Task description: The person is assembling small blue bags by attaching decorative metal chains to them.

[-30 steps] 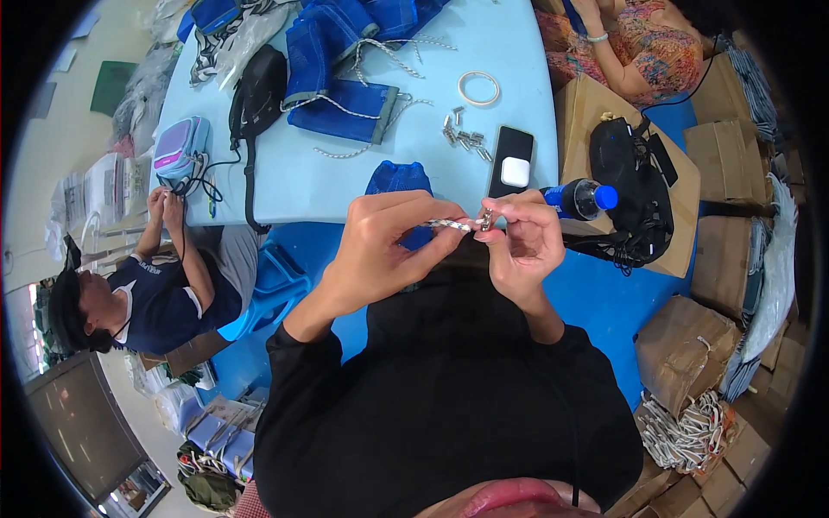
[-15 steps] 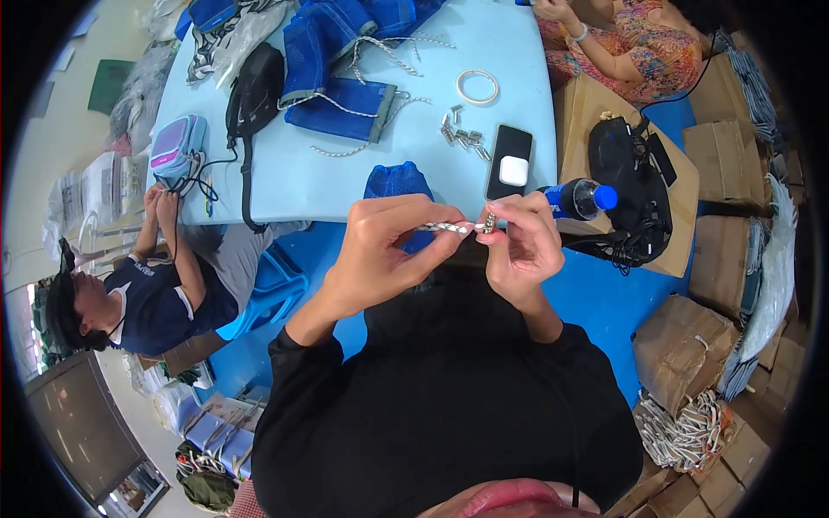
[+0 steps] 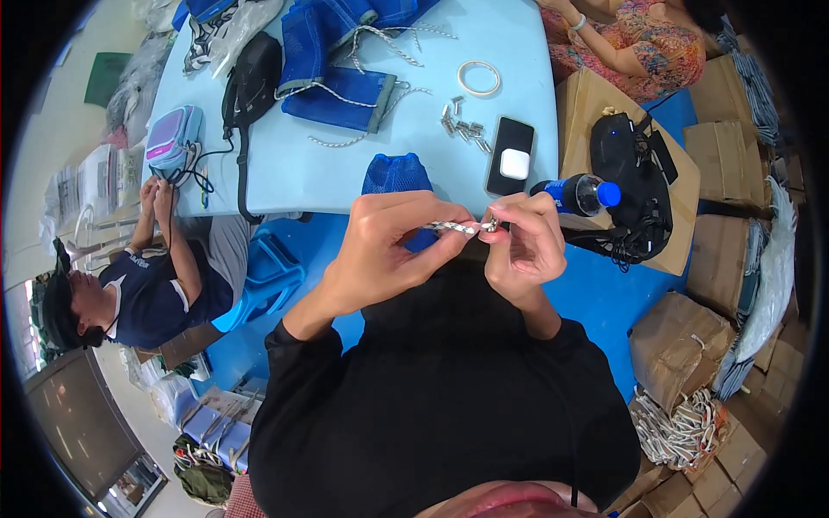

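Observation:
My left hand pinches a black-and-white braided cord between thumb and fingertips, its end pointing right. Opposite it, the thumb and fingers of my right hand close on a small silvery metal fitting. Cord tip and fitting meet between my fingertips; whether the tip is inside it I cannot tell. Just beyond my left hand, a blue mesh pouch lies at the table's near edge. Several similar silvery metal fittings are scattered farther off on the table.
On the light-blue table are a phone with a white case on it, a ring, blue mesh pieces and a black bag. A blue-capped bottle stands right. Two people sit nearby, left and far right.
The view has shifted slightly. Both hands keep their pinches, and the metal fitting looks turned a little between my right fingertips.

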Action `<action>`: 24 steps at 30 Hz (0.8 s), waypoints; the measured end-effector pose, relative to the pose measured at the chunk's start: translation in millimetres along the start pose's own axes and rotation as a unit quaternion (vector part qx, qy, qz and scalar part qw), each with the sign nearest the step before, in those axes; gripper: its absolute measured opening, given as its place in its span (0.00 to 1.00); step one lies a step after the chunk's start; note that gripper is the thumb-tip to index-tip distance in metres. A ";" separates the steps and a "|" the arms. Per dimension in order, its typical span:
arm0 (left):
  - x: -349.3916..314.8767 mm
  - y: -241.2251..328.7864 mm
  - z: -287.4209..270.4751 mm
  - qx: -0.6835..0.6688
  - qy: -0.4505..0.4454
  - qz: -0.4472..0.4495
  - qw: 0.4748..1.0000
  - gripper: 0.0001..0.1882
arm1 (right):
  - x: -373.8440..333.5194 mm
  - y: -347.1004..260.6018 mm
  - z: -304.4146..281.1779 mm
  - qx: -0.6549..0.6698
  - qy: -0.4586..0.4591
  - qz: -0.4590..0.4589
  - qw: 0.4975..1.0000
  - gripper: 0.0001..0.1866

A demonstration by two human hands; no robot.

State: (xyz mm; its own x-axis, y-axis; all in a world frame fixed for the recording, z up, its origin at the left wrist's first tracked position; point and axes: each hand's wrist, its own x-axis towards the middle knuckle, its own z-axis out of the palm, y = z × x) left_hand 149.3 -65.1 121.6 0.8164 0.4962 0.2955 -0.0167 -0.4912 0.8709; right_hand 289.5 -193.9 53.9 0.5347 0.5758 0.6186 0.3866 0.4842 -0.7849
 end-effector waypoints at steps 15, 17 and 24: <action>5.8 5.1 -14.1 0.140 -0.023 0.101 0.985 0.11 | -5.6 7.9 6.5 0.107 0.041 0.008 0.993 0.25; 6.8 5.4 -15.7 0.168 -0.036 0.103 0.980 0.13 | -7.1 12.7 7.9 0.126 0.046 0.007 0.991 0.26; 4.8 -3.7 -7.7 0.139 -0.050 0.075 0.986 0.14 | -4.7 12.5 3.5 0.169 0.033 0.076 0.982 0.24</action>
State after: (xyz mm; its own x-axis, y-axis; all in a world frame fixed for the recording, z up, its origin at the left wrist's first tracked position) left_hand 148.8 -55.4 122.9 0.8702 0.3356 0.3606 0.0051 -0.7381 0.6747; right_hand 289.2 -188.2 41.3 0.6193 0.6197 0.4821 0.0323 0.5934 -0.8042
